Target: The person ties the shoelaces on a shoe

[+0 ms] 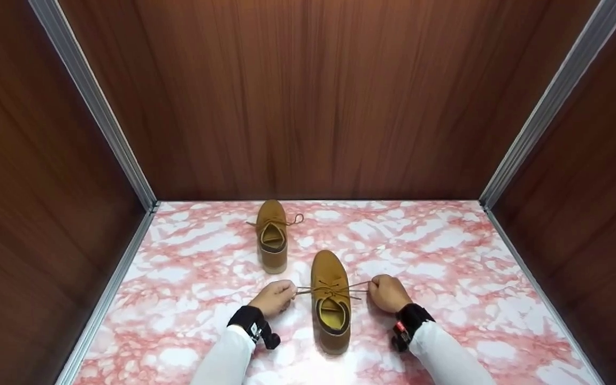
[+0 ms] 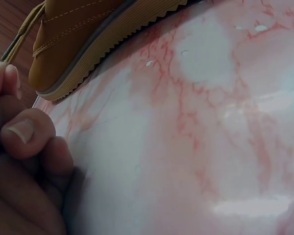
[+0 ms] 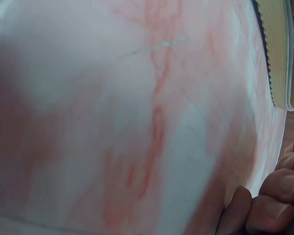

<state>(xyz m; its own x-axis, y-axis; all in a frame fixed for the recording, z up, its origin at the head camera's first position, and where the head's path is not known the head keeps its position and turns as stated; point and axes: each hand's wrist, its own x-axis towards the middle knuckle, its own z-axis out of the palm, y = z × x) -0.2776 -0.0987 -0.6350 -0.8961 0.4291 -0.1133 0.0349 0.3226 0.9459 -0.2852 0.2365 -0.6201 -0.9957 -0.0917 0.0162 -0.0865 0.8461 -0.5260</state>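
A tan lace-up shoe stands on the tabletop between the two hands, toe pointing away. Its brown shoelace crosses over the tongue and is drawn out to both sides. On the left, the left hand pinches lace strands between thumb and fingers; the left wrist view shows this lace running up to the shoe. Opposite, the right hand grips the lace on its side, with its fingers curled. Only its fingertips and part of the sole appear in the right wrist view.
A second tan shoe stands farther back and to the left, its lace forming a loop on the right side. The pink-and-white marbled tabletop is bounded by brown wood-grain panels at the back and both sides.
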